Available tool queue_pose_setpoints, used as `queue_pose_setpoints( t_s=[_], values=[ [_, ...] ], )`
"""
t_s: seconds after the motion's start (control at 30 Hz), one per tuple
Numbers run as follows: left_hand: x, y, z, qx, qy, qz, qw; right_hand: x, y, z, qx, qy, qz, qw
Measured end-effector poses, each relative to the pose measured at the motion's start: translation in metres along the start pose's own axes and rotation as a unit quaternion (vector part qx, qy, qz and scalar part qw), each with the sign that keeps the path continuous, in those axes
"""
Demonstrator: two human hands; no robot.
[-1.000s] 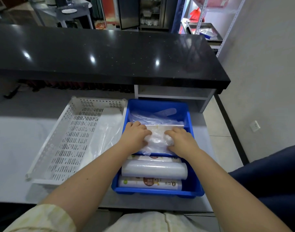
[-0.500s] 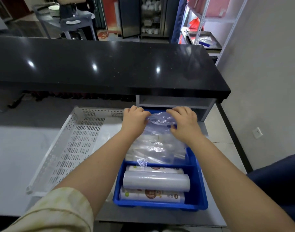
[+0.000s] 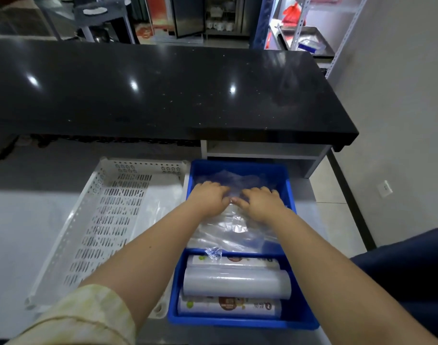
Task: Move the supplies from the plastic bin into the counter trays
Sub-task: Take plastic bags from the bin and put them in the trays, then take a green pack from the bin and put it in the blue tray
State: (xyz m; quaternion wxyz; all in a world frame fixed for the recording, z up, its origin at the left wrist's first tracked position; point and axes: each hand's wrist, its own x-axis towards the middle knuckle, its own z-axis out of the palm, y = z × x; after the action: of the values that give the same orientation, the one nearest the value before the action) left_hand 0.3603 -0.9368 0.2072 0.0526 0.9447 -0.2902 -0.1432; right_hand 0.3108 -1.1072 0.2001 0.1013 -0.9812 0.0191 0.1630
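A white perforated plastic tray (image 3: pixel 108 220) on the left holds only a clear bag (image 3: pixel 160 207); right of it, the left hand (image 3: pixel 209 199) and right hand (image 3: pixel 260 202), fingers curled, press clear plastic bags (image 3: pixel 227 232) into the blue plastic bin (image 3: pixel 291 319); three rolls (image 3: pixel 235 282) lie nearer; judging by this, most remains.

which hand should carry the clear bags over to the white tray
Left, probably. The left hand already rests on the clear bags in the blue bin, and the white tray lies on its side; the right hand would have to cross over.
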Motion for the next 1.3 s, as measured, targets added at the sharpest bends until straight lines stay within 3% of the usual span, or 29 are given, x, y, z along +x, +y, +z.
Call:
queue_pose_setpoints(
  t_s=[0.07, 0.13, 0.3, 0.47, 0.63, 0.9, 1.1, 1.3],
  values=[
    [-0.002, 0.004, -0.002, 0.007, -0.039, -0.024, 0.999, -0.005, 0.002, -0.005, 0.004, 0.006, 0.001, 1.000],
    [-0.006, 0.007, -0.006, 0.022, -0.021, -0.024, 0.999, -0.011, 0.003, -0.013, 0.012, 0.051, -0.015, 0.999],
    [-0.039, 0.002, -0.034, 0.041, 0.135, -0.017, 0.990, -0.021, -0.025, -0.044, 0.061, 0.197, -0.106, 0.973],
    [-0.113, -0.030, -0.057, -0.001, 0.242, -0.117, 0.963, -0.030, -0.100, -0.062, 0.073, 0.214, -0.204, 0.953],
    [-0.234, -0.100, -0.058, -0.018, 0.315, -0.251, 0.915, -0.056, -0.230, -0.051, 0.031, 0.188, -0.342, 0.920],
    [-0.492, -0.236, -0.015, -0.016, 0.353, -0.454, 0.818, -0.137, -0.491, 0.026, 0.037, 0.144, -0.522, 0.840],
    [-0.687, -0.319, 0.036, -0.018, 0.337, -0.561, 0.755, -0.208, -0.676, 0.106, 0.022, 0.098, -0.599, 0.794],
    [-0.799, -0.384, 0.101, -0.081, 0.287, -0.640, 0.708, -0.233, -0.792, 0.188, -0.007, 0.037, -0.628, 0.777]
  ],
)
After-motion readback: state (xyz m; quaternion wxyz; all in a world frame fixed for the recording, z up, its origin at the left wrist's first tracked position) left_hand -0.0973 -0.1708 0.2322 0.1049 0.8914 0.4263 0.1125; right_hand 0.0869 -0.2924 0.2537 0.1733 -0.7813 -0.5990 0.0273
